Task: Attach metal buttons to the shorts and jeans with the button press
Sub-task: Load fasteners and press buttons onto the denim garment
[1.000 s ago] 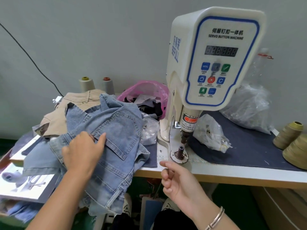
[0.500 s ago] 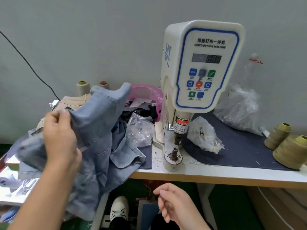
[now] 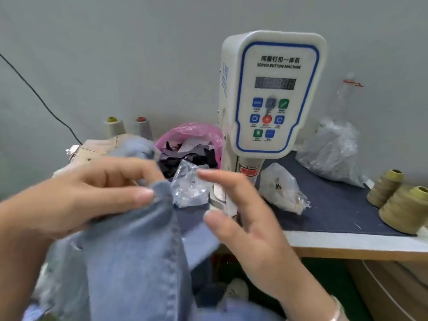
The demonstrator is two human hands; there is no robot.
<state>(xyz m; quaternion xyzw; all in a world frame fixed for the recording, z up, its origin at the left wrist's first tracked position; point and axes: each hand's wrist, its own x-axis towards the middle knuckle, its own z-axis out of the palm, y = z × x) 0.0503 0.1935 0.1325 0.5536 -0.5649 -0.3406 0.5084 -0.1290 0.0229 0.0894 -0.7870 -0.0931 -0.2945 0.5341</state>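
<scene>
A: So, how will those jeans (image 3: pixel 134 262) handle?

B: Soft but weighty, I'd judge. Denim flops and drags under its own weight, and the seams are the stiffest part. Best held at the thick top edge, close to where the button goes, so the cloth lies flat under the button press (image 3: pixel 271 93).

A: Where are they at this moment?

B: Lifted off the table (image 3: pixel 347 242), near and to the left of the press, hanging down toward the bottom of the view. The left hand (image 3: pixel 76 193) pinches the upper edge between thumb and fingers. The right hand (image 3: pixel 243 218) sits just beside the cloth, fingers spread and relaxed, grasping nothing.

A: And their look?

B: Light blue, washed, with a stitched seam running down the middle. The picture is blurred, so I cannot tell whether a button is on them.

A: Anything else around?

B: A clear bag (image 3: pixel 190 186) lies just beyond the hands, another small bag (image 3: pixel 282 188) right of the press, and olive thread cones (image 3: pixel 405 209) stand far right.
</scene>
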